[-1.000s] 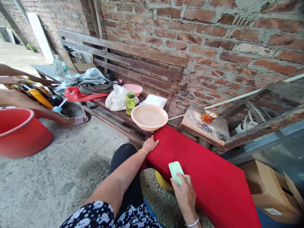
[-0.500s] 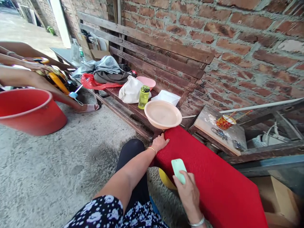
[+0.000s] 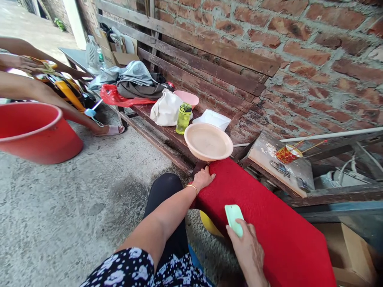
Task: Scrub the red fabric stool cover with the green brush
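Observation:
A red cloth (image 3: 269, 223) lies spread over a long flat surface in front of me. At its far left corner, my left hand (image 3: 204, 178) grips the cloth by the edge, fingers bent and thumb on top. My right hand (image 3: 248, 243) is closed around one end of a mint-green scrub brush (image 3: 234, 218) with rounded corners and a small hole at its far end. The brush is over the near left part of the cloth; its underside is hidden. Just beyond my left hand stands a pale basin (image 3: 208, 141) of cloudy water.
A wooden bench (image 3: 191, 48) holds a green bottle (image 3: 183, 118), a white bag (image 3: 166, 107), a pink bowl (image 3: 188, 98) and folded clothes (image 3: 136, 79). A large red tub (image 3: 44, 139) stands left, near another person's leg (image 3: 38, 91). A patterned cup (image 3: 287, 154) rests right.
My right hand and the brush have moved slightly right and down across the cloth. My left hand stays at the corner. The whole view has shifted a little.

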Motion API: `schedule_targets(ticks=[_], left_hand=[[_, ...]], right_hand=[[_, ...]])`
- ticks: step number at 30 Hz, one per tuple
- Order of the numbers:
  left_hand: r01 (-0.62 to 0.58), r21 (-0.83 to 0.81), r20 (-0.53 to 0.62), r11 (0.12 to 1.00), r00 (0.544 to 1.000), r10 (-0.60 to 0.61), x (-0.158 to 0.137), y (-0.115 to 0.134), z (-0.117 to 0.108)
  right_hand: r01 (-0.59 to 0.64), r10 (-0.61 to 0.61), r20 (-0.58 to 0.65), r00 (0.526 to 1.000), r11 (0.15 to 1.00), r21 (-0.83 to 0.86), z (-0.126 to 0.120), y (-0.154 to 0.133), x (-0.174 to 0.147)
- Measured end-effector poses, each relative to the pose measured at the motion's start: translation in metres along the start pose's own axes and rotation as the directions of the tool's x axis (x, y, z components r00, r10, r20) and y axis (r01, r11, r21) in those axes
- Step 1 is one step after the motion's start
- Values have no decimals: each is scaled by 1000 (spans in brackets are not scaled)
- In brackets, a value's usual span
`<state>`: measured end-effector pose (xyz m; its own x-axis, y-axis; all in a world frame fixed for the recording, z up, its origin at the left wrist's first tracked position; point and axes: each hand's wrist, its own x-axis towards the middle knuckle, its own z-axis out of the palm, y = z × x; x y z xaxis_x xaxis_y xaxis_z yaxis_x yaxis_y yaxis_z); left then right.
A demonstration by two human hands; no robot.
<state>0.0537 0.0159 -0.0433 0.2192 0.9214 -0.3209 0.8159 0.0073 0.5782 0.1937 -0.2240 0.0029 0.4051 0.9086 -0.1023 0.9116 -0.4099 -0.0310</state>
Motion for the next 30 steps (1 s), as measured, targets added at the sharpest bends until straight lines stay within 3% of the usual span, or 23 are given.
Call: schedule_targets(ticks=[4,6,8,11,15,18,22,24,27,30], left_hand=[[-4,13,0,1000,1000,4,1,-1,1],[-7,18,0,1000,1000,7,1,-1,1],[-8,18,3,1000,1000,8,2,-1,2],[-9,11,3,1000,1000,9,3,-1,2],[0,11,5,1000,1000,0,2,0,1],[3,17,10,1000,1000,-3,1,0,0],[6,16,4,1000,1000,-6,-1,0,-2],[-1,16,-1,1000,1000,1,-1,0,-2],[-9,17,-7,1000,1000,9,0,0,-1],[-9,22,-13,1000,1000,9,1,0,0]], right_hand=[[259,-258,-68,964,966,7,2,-62,12],[295,-295,-54,954,955,-3,5,-68,13],[240,-239,-28,971,970,26,9,-48,8],[4,-7,23,1000,995,95,13,18,-8],[-295,289,62,955,946,133,10,92,-30],[-294,296,13,955,940,172,8,86,-36],[-73,91,-61,994,965,252,15,25,-28],[16,5,-72,997,959,281,20,9,-23],[-49,63,-38,997,953,299,22,32,-25],[-274,276,29,961,925,262,13,93,-38]])
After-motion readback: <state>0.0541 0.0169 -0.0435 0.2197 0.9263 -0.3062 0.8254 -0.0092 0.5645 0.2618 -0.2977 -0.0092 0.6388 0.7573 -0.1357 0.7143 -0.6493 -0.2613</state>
